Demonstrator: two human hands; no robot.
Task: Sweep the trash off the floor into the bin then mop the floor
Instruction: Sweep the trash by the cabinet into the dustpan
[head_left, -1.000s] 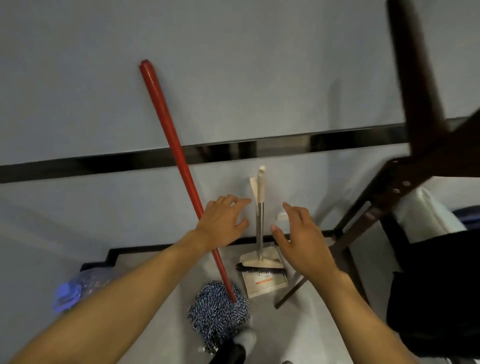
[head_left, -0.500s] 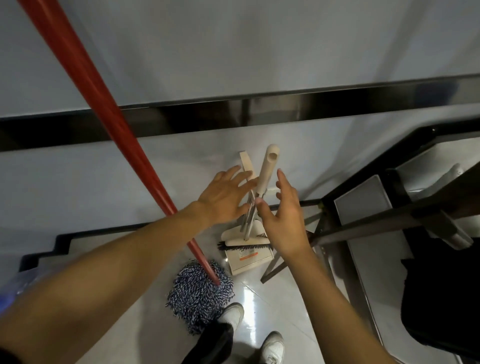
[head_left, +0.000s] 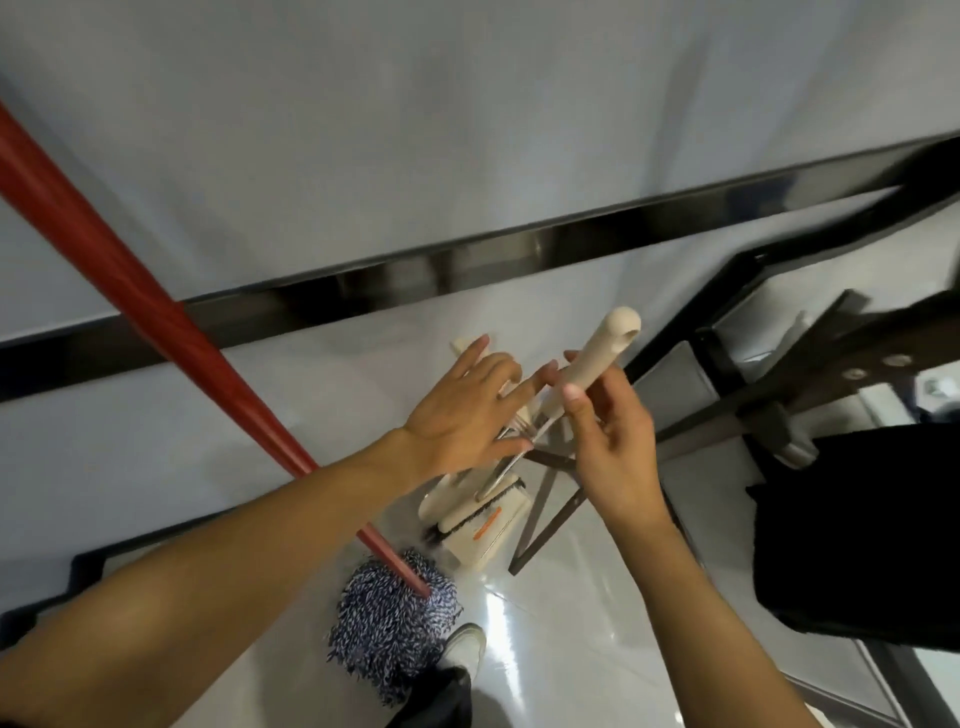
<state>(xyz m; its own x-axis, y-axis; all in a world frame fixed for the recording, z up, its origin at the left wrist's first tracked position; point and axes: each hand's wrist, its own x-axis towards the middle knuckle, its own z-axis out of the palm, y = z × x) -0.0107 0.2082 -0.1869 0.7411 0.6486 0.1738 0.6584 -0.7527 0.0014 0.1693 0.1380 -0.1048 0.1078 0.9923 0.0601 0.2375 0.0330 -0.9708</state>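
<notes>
A cream-handled broom (head_left: 597, 358) with a thin metal shaft stands clipped to a cream dustpan (head_left: 480, 535) against the wall. My right hand (head_left: 608, 441) holds the broom's cream grip between thumb and fingers. My left hand (head_left: 462, 421) is spread flat beside it, its fingers reaching over the dustpan's cream handle (head_left: 467, 345). A mop with a red pole (head_left: 171, 332) leans on the wall at the left. Its blue-and-white string head (head_left: 395, 623) lies on the floor.
A dark wooden table leg and brace (head_left: 769, 395) stand just right of the broom. A black object (head_left: 872, 535) fills the right side. The glossy white floor (head_left: 561, 644) lies below. My shoe (head_left: 465, 647) is beside the mop head.
My head has come lower and closer to the tools. My right hand has closed its fingers round the broom grip, which now tilts to the right. My left hand stays spread beside it.
</notes>
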